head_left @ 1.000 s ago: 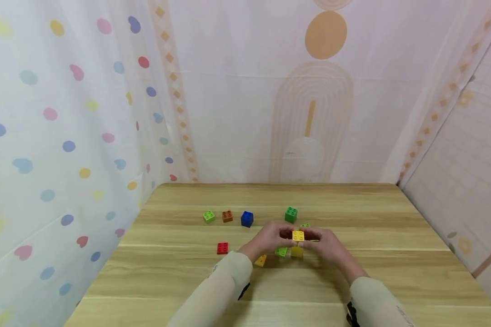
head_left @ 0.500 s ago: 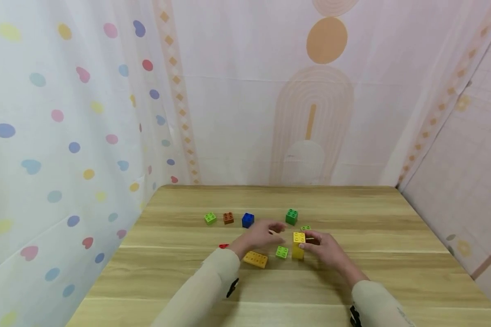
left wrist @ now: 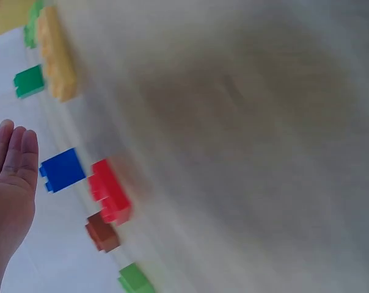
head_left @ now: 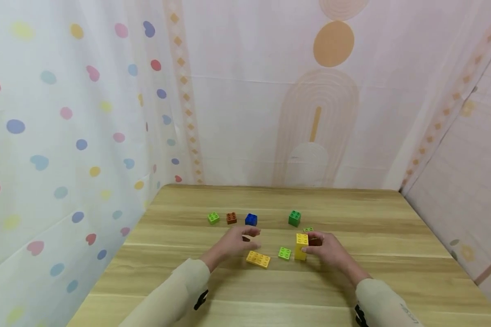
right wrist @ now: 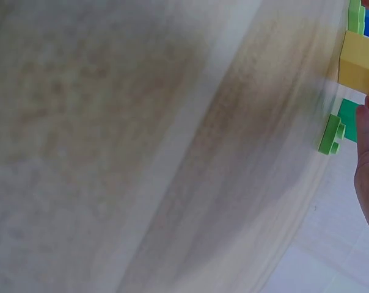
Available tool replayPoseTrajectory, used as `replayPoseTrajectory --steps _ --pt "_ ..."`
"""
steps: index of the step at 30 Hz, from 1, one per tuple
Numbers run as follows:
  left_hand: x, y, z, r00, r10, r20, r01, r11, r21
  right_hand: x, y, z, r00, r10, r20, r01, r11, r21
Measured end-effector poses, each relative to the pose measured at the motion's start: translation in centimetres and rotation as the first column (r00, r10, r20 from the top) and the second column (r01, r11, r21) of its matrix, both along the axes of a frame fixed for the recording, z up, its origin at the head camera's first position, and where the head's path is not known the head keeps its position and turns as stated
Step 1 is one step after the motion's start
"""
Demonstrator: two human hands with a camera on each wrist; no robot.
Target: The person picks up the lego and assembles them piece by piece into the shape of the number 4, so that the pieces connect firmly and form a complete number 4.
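My right hand (head_left: 329, 249) grips an upright stack of yellow toy building bricks (head_left: 301, 246), thumb at its near side and fingers behind. In the right wrist view part of the stack (right wrist: 360, 64) shows above the fingertips. My left hand (head_left: 234, 242) is empty, its fingers loosely bent above the table behind a flat orange-yellow brick (head_left: 258, 259). A red brick (left wrist: 111, 192) appears in the left wrist view; the left hand hides it in the head view. Between the orange-yellow brick and the stack lies a lime green brick (head_left: 284, 253).
Along the back of the wooden table (head_left: 360, 213) stand a lime brick (head_left: 213, 218), a brown brick (head_left: 231, 218), a blue brick (head_left: 251, 220) and a dark green brick (head_left: 294, 218). Another lime brick (head_left: 308, 230) lies just behind the stack. Patterned curtains hang behind and at both sides.
My left hand has let go of the yellow stack and moved left, uncovering the orange-yellow brick and covering the red one. The right hand stays at the stack.
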State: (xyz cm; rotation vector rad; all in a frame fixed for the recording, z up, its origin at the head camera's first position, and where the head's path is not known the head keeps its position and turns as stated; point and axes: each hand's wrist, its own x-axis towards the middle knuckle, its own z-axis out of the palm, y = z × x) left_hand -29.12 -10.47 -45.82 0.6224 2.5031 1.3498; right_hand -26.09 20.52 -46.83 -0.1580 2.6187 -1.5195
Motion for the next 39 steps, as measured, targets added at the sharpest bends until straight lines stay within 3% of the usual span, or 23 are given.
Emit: replayPoseTrajectory --steps 4,9,14,28,39 --pt "0.9 -0.5 -0.6 1.0 -0.012 0.006 0.012 1.0 -0.005 0.1 0.0 0.0 1.0 0.006 0.012 -0.006 1.0 -0.02" --pt "1.3 -0.9 -1.3 1.0 -0.03 0.0 0.03 1.0 -0.01 0.2 0.1 0.0 1.0 0.007 0.029 -0.006 0.999 -0.04" --pt "1.1 -0.9 -2.0 0.998 -0.063 0.002 0.063 0.997 -0.046 0.4 0.2 0.0 0.999 0.001 0.033 0.0 0.998 -0.058" --pt "0.7 -1.3 -2.7 0.995 -0.092 -0.046 0.084 0.984 -0.159 0.5 0.0 -0.4 0.999 -0.02 0.043 0.024 0.994 -0.104" --pt "0.3 -1.2 -3.2 0.98 -0.163 -0.118 0.133 0.966 -0.222 0.8 -0.1 -0.3 0.999 -0.02 0.049 0.027 0.99 -0.141"
